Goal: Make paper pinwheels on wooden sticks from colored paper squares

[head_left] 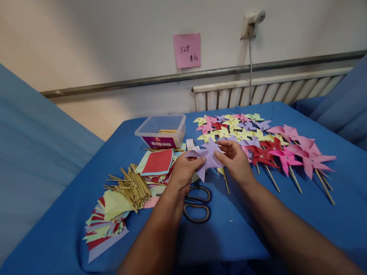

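Observation:
A pale purple paper pinwheel (213,157) is held up between both hands above the blue table. My left hand (186,169) pinches its left side, thumb on the paper. On its right, my right hand (234,157) is closed on another blade, thumb and fingers together. No stick shows clearly on this pinwheel. Below my left hand lie scissors (198,205) with black handles, their blades mostly hidden by my forearm. Just beyond the hands are small white boxes (190,144) and many finished pinwheels (231,132) in several colours.
At left lie a bundle of thin sticks (132,187), fanned coloured paper (106,224) and stacked paper squares (157,162). A clear plastic box (180,131) with sticks inside stands behind them. Pink and red pinwheels (313,159) spread along the right. Blue cloth (340,228) covers the table.

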Motion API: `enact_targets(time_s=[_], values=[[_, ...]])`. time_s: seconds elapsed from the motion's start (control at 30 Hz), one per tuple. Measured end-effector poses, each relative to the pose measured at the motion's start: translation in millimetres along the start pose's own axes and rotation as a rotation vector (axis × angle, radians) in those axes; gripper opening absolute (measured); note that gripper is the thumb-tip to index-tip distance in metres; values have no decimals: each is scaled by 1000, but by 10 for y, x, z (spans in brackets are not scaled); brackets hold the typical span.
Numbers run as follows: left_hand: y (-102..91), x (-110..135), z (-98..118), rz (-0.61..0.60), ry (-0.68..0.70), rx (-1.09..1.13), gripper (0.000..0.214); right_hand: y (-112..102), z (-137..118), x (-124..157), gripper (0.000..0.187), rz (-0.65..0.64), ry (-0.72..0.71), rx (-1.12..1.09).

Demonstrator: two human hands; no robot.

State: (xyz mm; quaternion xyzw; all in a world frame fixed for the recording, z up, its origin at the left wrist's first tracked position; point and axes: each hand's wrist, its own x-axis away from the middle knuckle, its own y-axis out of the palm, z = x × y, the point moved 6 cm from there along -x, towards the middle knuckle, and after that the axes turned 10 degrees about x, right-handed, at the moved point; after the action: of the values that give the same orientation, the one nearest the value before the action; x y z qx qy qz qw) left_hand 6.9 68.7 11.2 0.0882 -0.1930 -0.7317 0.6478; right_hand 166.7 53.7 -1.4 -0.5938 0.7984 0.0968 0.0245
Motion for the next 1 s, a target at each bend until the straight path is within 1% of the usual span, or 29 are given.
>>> enact_targets(time_s=[0.03,0.07,0.13,0.2,0.23,0.33,0.43,0.53,0.63,0.7,0.8,0.83,0.9,0.93,1.0], values=[[6,3,21,-36,-12,-44,32,-1,17,-19,40,-44,59,-35],[8,8,39,-64,-24,-100,31,15,30,-27,41,-116,118,-68],[0,22,73,-88,-41,-226,31,74,40,-8,41,-297,225,-121],[-5,39,97,-103,-52,-332,32,119,43,33,42,-437,297,-128],[-1,47,102,-118,-57,-374,33,129,45,49,43,-476,314,-113],[28,70,84,-200,-64,-455,35,145,59,67,43,-522,301,-52],[27,75,38,-274,-59,-472,37,167,94,74,44,-564,264,12],[-27,59,9,-272,-56,-471,42,162,131,69,46,-570,229,85],[-63,40,11,-243,-61,-470,45,163,141,60,45,-547,183,144],[-59,26,29,-208,-50,-452,43,163,136,49,42,-473,138,183],[-44,6,54,-92,-17,-338,45,136,146,36,42,-242,97,166],[-45,4,53,-36,-5,-274,47,127,168,41,43,-161,107,124],[-51,9,25,70,12,-131,51,124,230,61,46,-38,140,23],[-43,15,-15,95,-5,-53,51,122,258,71,48,12,148,-19],[-2,30,-119,93,-67,83,46,108,291,86,51,97,139,-54]])
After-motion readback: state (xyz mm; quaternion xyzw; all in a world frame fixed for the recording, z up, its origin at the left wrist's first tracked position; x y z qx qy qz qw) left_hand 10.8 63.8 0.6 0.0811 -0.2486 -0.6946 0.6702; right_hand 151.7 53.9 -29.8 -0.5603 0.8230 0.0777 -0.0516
